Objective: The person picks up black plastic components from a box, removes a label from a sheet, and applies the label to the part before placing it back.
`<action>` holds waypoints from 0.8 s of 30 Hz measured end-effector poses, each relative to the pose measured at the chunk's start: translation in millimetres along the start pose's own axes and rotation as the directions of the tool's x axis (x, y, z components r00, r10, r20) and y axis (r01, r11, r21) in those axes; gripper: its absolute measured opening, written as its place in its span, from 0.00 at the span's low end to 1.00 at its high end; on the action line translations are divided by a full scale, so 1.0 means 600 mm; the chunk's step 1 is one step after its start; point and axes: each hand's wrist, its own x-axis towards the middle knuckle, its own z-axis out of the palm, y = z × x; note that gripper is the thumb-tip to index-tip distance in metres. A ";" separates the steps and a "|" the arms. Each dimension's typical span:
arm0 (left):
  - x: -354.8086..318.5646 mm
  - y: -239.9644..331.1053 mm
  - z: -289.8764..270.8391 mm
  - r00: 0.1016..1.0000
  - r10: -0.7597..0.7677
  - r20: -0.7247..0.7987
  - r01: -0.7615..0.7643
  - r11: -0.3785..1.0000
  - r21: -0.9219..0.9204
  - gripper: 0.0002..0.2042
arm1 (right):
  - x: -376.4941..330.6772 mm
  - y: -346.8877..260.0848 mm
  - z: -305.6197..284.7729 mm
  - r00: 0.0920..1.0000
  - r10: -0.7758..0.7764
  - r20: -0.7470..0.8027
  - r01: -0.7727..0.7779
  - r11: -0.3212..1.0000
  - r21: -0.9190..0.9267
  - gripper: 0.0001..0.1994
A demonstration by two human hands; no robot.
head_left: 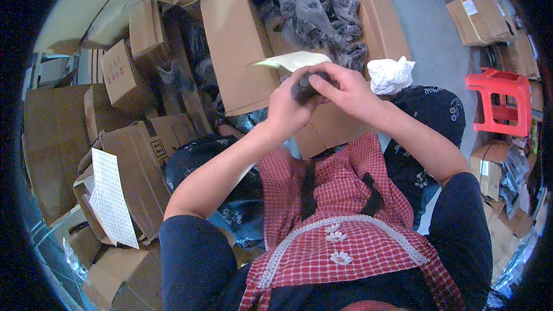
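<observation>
Both of my hands meet in front of me, above the flap of an open carton. My left hand [286, 108] is closed around a small dark rounded object [304, 87], whose exact kind I cannot make out. My right hand [349, 89] grips the same object from the other side, its thumb lying across the top. Just beyond my fingers is a pale sheet [299, 60], with a blurred light-green streak at its left end. A crumpled white cloth or paper [391, 75] lies beside my right wrist, near my knee.
The open carton [236, 52] holds several black items in clear plastic bags [311, 11]. Cardboard boxes [124, 78] crowd the left. A white sheet with rows of small marks [114, 196] leans there. At right are a red plastic stool [500, 103] and a strapped box [479, 17].
</observation>
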 end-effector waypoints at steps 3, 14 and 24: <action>-0.003 -0.010 0.009 1.000 0.005 0.004 -0.005 0.999 0.050 0.25 | -0.010 -0.027 -0.005 0.996 -0.090 0.023 0.093 0.979 -0.182 0.26; 0.006 -0.005 0.019 0.991 -0.082 0.107 0.077 0.996 0.046 0.20 | 0.013 -0.023 -0.014 0.996 -0.046 0.072 0.067 0.946 -0.316 0.24; 0.035 0.030 -0.013 0.947 -0.278 0.159 0.293 0.953 -0.079 0.19 | 0.040 -0.017 -0.025 0.995 0.091 0.034 -0.090 0.995 -0.044 0.16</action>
